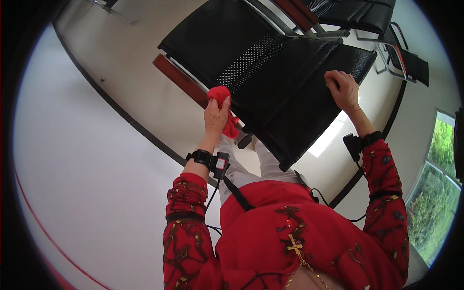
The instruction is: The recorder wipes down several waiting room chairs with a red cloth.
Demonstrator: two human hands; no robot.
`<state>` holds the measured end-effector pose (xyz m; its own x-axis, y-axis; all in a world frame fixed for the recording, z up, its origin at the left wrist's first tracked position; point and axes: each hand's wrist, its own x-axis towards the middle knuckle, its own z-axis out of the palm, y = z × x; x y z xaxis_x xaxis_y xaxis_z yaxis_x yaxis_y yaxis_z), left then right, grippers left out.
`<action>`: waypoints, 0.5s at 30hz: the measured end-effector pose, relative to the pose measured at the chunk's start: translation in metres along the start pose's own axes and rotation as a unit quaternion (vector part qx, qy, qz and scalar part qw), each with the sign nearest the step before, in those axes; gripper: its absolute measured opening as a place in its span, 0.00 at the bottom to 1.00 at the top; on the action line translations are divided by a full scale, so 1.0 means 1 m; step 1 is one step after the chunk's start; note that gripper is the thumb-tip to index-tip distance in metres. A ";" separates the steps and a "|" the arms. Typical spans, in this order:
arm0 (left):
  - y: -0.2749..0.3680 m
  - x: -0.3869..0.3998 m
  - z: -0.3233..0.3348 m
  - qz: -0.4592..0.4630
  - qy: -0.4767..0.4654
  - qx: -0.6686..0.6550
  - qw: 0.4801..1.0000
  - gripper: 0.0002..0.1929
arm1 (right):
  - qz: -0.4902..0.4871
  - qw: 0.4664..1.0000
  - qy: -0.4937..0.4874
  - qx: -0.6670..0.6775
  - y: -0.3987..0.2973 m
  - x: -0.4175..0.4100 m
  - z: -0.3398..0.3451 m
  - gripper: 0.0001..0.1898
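Note:
My left hand (216, 117) grips a bunched red cloth (219, 93), part of which hangs below the fingers. It is beside a black chair (290, 85) with a perforated band, close to the chair's reddish-brown armrest (181, 78). Loosely curled, my right hand (342, 90) is over the right side of the chair's near panel. Nothing shows in its fingers, and I cannot tell whether it touches the black surface. Each wrist wears a black strap with a small wired box.
Further black chairs (355, 16) with metal frames stand at the upper right. A white wall (90, 174) with a dark baseboard (119, 121) runs along the left. Windows (435, 188) are at the right. My legs are close to the chair's metal base (243, 139).

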<state>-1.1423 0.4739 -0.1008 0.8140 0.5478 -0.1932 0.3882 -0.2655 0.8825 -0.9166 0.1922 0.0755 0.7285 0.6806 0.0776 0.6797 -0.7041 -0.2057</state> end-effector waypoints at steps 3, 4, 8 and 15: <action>-0.062 -0.003 0.011 -0.019 -0.131 0.091 0.987 0.22 | -0.001 1.000 -0.012 0.008 -0.011 0.008 0.006 0.04; -0.062 -0.017 0.023 -0.047 -0.203 0.108 0.972 0.21 | 0.010 1.000 -0.021 0.003 -0.008 0.006 0.004 0.04; -0.068 -0.049 0.042 -0.126 -0.152 0.100 0.975 0.21 | 0.017 1.000 -0.021 -0.005 -0.008 0.006 0.002 0.05; -0.068 -0.069 0.020 -0.092 -0.209 0.223 0.948 0.24 | 0.020 0.999 -0.027 -0.019 -0.008 0.005 0.005 0.05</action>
<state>-1.2161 0.4388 -0.1560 0.7787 0.2796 -0.5616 0.6081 -0.5567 0.5660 -0.9190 0.2022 0.0726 0.7508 0.6604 0.0165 0.6530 -0.7381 -0.1696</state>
